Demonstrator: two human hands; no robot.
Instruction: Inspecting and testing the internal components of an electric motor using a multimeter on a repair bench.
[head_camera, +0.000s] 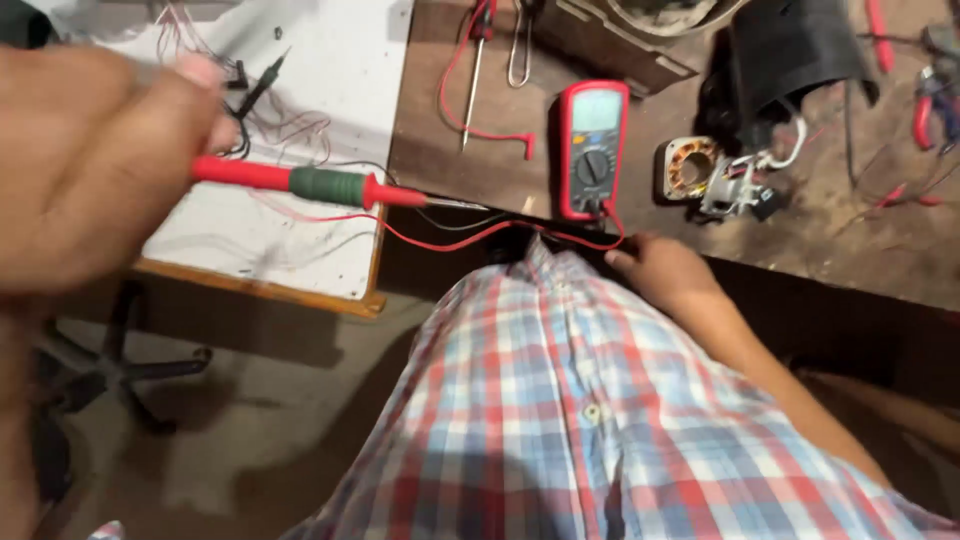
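**A:** What sits closest to the lens?

**B:** The left hand (85, 160), big and blurred, filling the upper left corner. Its fingers are closed around the red probe (310, 184), pinching the red handle at the back end.

**A:** Which way does the probe point?

**B:** To the right, almost level. A green band comes after the red handle, then a red collar, then a thin metal tip that ends over the gap between the white board (300, 90) and the bench (800, 230). A red lead (480, 237) runs from it, sagging low and then rising to the meter (593, 148).

**A:** Where is the meter?

**B:** Flat on the bench, red-cased, dial in the middle, screen at the top, near the front edge.

**A:** And the right hand?

**B:** The right hand (660, 270) rests at the bench's front edge, just below and right of the meter, fingers curled toward the leads. I cannot tell whether it grips anything.

**A:** What else lies around?

**B:** A small motor stator (690, 165) with copper windings and white wires, right of the meter. Red pliers (935, 100) at the far right edge. A second red probe (478, 70) lies on the bench above, and a black probe (262, 85) rests on the white board among thin wires. The checked shirt (600, 400) fills the lower middle.
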